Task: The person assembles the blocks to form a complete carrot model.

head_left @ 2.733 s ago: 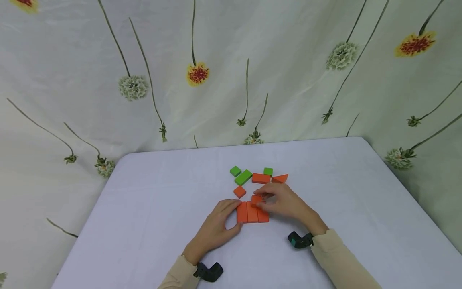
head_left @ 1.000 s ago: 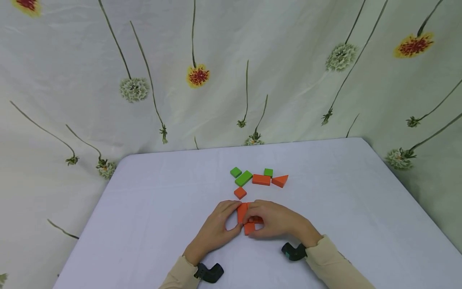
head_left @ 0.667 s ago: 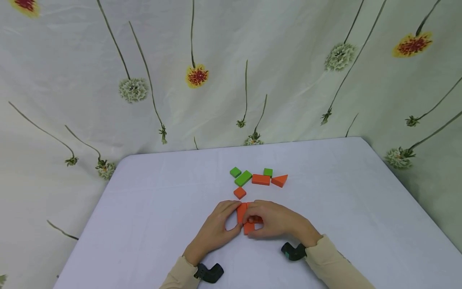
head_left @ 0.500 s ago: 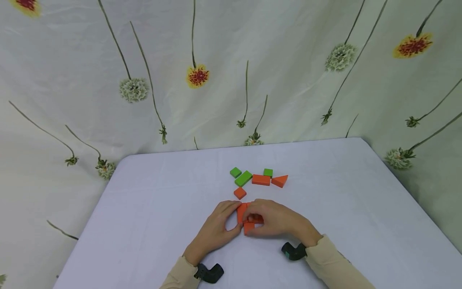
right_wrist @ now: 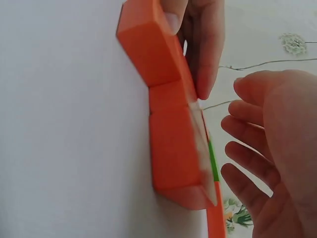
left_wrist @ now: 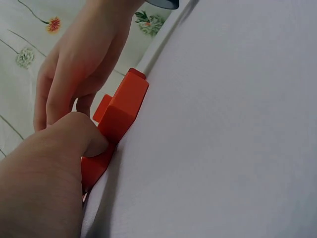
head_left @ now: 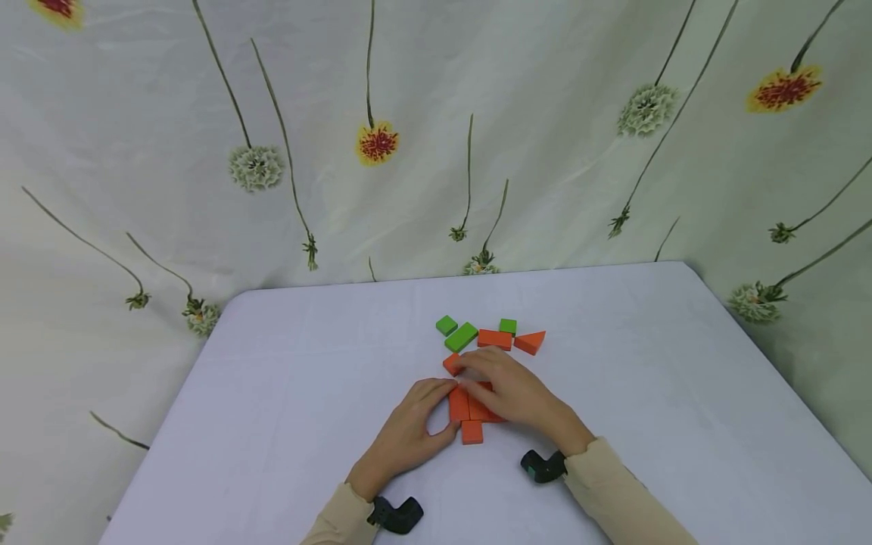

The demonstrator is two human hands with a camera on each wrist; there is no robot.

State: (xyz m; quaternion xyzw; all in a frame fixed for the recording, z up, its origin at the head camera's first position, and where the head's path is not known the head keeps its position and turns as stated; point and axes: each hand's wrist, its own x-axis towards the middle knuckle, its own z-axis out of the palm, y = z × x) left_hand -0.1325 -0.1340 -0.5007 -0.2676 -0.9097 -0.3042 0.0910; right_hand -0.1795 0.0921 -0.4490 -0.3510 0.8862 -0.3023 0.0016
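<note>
A row of flat orange blocks (head_left: pixel 459 405) lies on the white table in the head view, partly covered by my right hand. My left hand (head_left: pixel 406 428) steadies the left end, thumb at the near corner and fingertips at the far corner. A small orange block (head_left: pixel 472 432) sits against the row's near side, close to the left thumb. Loosely bent, my right hand (head_left: pixel 514 386) reaches across the row. Its fingertips are right at another small orange block (head_left: pixel 451 364), and its thumb is apart from them. In the right wrist view the right hand (right_wrist: pixel 282 144) holds nothing.
Beyond the row lie a long green block (head_left: pixel 461 337), a green block (head_left: pixel 446 325), another green block (head_left: pixel 507 325), an orange rectangular block (head_left: pixel 494 339) and an orange triangular block (head_left: pixel 530 342). A flower-patterned cloth (head_left: pixel 545 189) hangs behind the table (head_left: pixel 306 363).
My right hand carried a small orange block to the near side of the row and let go of it. It then moved away to the small orange block beyond. The left hand stayed.
</note>
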